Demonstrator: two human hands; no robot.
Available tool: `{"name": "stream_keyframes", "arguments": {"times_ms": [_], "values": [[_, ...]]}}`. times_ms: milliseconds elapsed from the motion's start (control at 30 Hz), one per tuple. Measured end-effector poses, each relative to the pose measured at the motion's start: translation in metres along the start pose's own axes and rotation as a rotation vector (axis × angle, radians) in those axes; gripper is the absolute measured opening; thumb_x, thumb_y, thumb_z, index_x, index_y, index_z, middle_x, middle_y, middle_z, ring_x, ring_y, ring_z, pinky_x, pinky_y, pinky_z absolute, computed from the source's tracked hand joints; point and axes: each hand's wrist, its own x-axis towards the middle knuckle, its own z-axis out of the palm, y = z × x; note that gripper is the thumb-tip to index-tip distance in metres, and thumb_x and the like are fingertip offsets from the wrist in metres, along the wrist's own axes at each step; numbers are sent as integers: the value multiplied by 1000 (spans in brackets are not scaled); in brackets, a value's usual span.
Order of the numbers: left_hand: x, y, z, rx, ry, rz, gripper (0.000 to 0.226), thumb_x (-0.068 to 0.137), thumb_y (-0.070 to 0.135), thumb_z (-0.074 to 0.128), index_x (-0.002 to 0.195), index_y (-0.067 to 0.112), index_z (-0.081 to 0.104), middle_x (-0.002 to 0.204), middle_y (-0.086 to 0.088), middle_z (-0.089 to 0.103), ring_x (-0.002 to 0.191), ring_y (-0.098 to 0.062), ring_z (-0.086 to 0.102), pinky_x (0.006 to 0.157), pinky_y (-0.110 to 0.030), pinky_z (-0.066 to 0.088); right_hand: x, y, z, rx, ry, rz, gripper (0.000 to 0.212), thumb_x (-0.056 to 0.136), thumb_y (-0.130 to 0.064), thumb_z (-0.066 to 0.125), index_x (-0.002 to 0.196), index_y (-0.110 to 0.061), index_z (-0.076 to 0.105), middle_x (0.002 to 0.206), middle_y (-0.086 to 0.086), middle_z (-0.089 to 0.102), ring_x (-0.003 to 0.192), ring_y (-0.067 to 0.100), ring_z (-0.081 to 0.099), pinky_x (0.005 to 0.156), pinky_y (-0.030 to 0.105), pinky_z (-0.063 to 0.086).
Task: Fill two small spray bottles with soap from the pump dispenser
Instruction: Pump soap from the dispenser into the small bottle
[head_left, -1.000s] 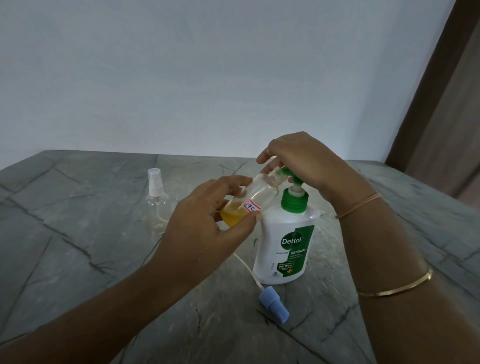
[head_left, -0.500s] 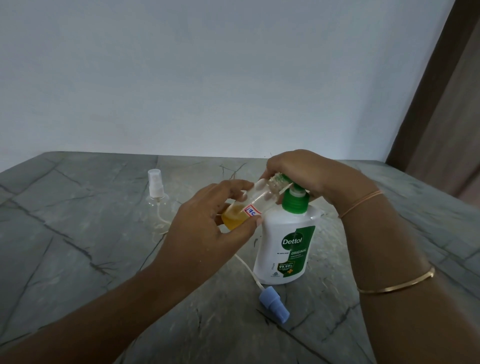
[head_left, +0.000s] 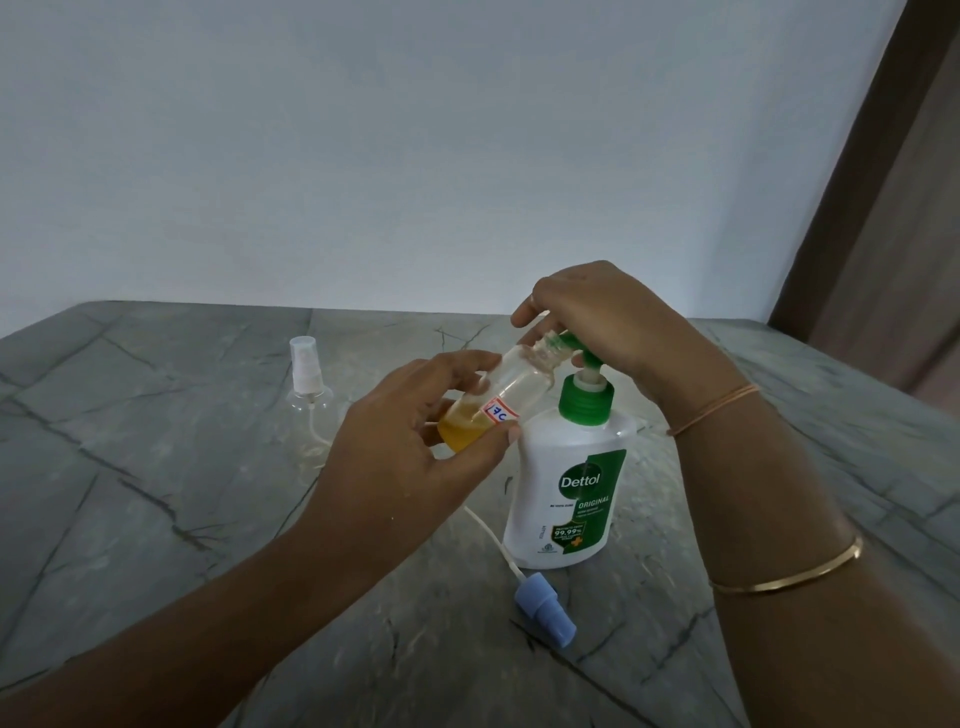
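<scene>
A white Dettol pump dispenser (head_left: 566, 499) with a green collar stands upright on the grey marble table (head_left: 156, 519). My right hand (head_left: 608, 322) rests on its green pump head, which sits raised. My left hand (head_left: 410, 447) holds a small clear spray bottle (head_left: 514, 395) tilted, its open neck at the pump's nozzle. Orange soap fills the bottle's lower end. A second clear spray bottle (head_left: 307, 392) with a white sprayer top stands at the back left, apart from both hands.
A blue sprayer cap (head_left: 545, 616) with its white dip tube lies on the table in front of the dispenser. A white wall runs behind the table. A brown curtain (head_left: 893, 234) hangs at the right.
The pump head went down under my right hand half a second ago and has risen again. The tilted bottle stays at the nozzle in my left hand.
</scene>
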Motion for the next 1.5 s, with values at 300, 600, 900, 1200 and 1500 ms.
{"name": "stream_keyframes", "arguments": {"times_ms": [300, 600, 900, 1200, 1500], "values": [[-1, -2, 1, 28, -19, -3, 36, 70, 48, 61, 104, 49, 48, 102, 19, 59, 92, 3, 59, 72, -5, 48, -1, 1, 3, -89, -167, 158, 31, 92, -13, 45, 109, -2, 67, 74, 3, 64, 80, 22, 56, 82, 37, 49], [-1, -2, 2, 21, -3, 3, 40, 71, 46, 63, 110, 39, 54, 104, 13, 63, 86, -2, 63, 74, -13, 52, 2, 3, 4, -104, -48, -26, 31, 95, -15, 40, 106, 1, 64, 95, 7, 62, 64, 12, 52, 59, 18, 43], [2, -3, 1, 56, 13, 24, 40, 72, 47, 61, 111, 41, 52, 106, 12, 62, 86, -2, 63, 71, -12, 53, 5, 6, 4, 30, 124, -74, 25, 84, -17, 51, 90, -3, 70, 88, 9, 73, 74, 19, 58, 65, 28, 40], [2, -2, 1, 61, -10, 15, 38, 71, 49, 60, 107, 46, 48, 103, 19, 58, 87, 2, 61, 73, -4, 46, 0, 4, 1, -84, -84, 38, 36, 94, -20, 39, 114, 2, 60, 88, 5, 67, 66, 15, 52, 66, 26, 41], [0, -4, 2, 59, -20, 25, 45, 69, 59, 55, 111, 42, 52, 105, 11, 64, 85, -3, 64, 69, -19, 56, 0, 9, 5, 4, -148, 151, 37, 91, -30, 45, 110, -6, 65, 83, 4, 71, 71, 16, 58, 80, 32, 49]]}}
